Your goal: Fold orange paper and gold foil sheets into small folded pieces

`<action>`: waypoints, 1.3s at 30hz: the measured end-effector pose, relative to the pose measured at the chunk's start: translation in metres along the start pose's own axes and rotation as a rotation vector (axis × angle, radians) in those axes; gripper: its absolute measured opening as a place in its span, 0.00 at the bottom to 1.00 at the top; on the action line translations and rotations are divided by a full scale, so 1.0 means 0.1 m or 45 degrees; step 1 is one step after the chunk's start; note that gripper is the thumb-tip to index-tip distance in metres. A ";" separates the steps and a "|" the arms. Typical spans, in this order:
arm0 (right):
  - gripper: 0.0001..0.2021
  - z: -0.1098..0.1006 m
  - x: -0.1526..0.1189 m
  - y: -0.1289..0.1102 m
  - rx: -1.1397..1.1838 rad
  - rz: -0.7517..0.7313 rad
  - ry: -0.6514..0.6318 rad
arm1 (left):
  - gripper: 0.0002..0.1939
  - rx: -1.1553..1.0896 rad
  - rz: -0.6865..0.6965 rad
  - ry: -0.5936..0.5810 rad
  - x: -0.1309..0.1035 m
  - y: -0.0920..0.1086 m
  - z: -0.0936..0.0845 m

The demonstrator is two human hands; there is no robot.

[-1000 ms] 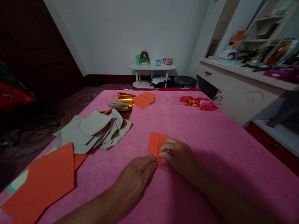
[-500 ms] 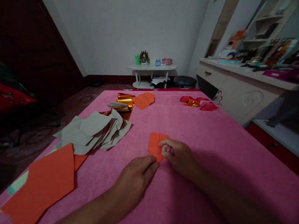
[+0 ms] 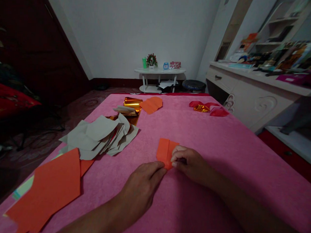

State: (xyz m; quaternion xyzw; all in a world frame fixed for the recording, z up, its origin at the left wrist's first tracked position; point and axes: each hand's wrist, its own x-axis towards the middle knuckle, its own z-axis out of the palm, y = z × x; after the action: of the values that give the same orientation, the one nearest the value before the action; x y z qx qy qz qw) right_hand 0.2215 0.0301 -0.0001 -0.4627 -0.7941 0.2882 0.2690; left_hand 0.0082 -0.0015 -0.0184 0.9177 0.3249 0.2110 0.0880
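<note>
Orange folded paper (image 3: 165, 152) lies flat on the pink cloth of the desk (image 3: 221, 140), just in front of us, and we have both hands on its near end. Our left hand (image 3: 139, 188) lies palm down with its fingers stretched out almost flat, the tips pressing the paper's near corner; it grips nothing. Our right hand (image 3: 191, 162) is curled, the fingertips bunched against the paper's right edge, and we cannot tell whether they pinch a flap or only press on it. Compared with half a second ago, the right fingers sit lower and tighter on that edge, while the left hand has barely shifted; we judge that a crease near the bottom corner is being pressed down, with the paper kept in place.

Further left, a large orange sheet (image 3: 49, 191) rests near the desk's front edge, partly under a fanned pile of grey papers (image 3: 100, 136). Beyond these lie gold foil pieces (image 3: 131, 103) and another orange piece (image 3: 151, 104), and to the right some red and gold scraps (image 3: 207, 109). A small white table (image 3: 159, 72) stands at the far wall.
</note>
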 end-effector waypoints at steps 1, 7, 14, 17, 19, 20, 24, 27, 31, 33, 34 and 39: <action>0.10 0.00 0.01 0.00 -0.014 0.031 0.005 | 0.21 0.008 0.002 0.005 0.00 0.00 0.00; 0.07 0.08 0.04 -0.06 -0.087 0.188 0.120 | 0.17 0.026 0.021 0.047 0.02 0.02 -0.01; 0.07 0.15 0.03 -0.07 -0.251 0.157 0.204 | 0.16 0.046 0.018 0.042 0.01 0.01 0.00; 0.07 0.17 0.03 -0.07 -0.294 0.169 0.218 | 0.19 0.024 0.012 0.007 0.00 0.01 0.00; 0.07 0.17 0.04 -0.08 -0.303 0.185 0.218 | 0.23 0.006 0.005 -0.019 0.00 0.01 0.00; 0.07 0.17 0.04 -0.08 -0.303 0.188 0.213 | 0.25 0.003 0.007 -0.030 0.01 0.01 0.00; 0.07 0.17 0.05 -0.09 -0.301 0.177 0.202 | 0.25 0.035 0.014 -0.068 0.02 0.01 0.00; 0.08 0.18 0.05 -0.09 -0.312 0.178 0.206 | 0.21 0.065 0.004 -0.059 0.04 0.02 0.00; 0.07 0.18 0.05 -0.09 -0.330 0.213 0.205 | 0.18 0.090 0.024 -0.035 0.04 0.04 -0.03; 0.06 0.17 0.04 -0.09 -0.331 0.227 0.191 | 0.18 0.094 0.031 -0.036 0.05 0.05 -0.04; 0.06 0.17 0.04 -0.09 -0.335 0.232 0.189 | 0.18 0.094 0.032 -0.037 0.05 0.05 -0.04; 0.07 0.17 0.03 -0.10 -0.375 0.235 0.211 | 0.18 0.096 0.054 -0.016 0.05 0.04 -0.02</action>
State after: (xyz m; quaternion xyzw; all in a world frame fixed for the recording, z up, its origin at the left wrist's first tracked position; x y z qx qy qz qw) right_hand 0.2019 0.0253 -0.0041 -0.5900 -0.7570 0.1530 0.2353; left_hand 0.0130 -0.0010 -0.0134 0.9283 0.3126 0.1947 0.0508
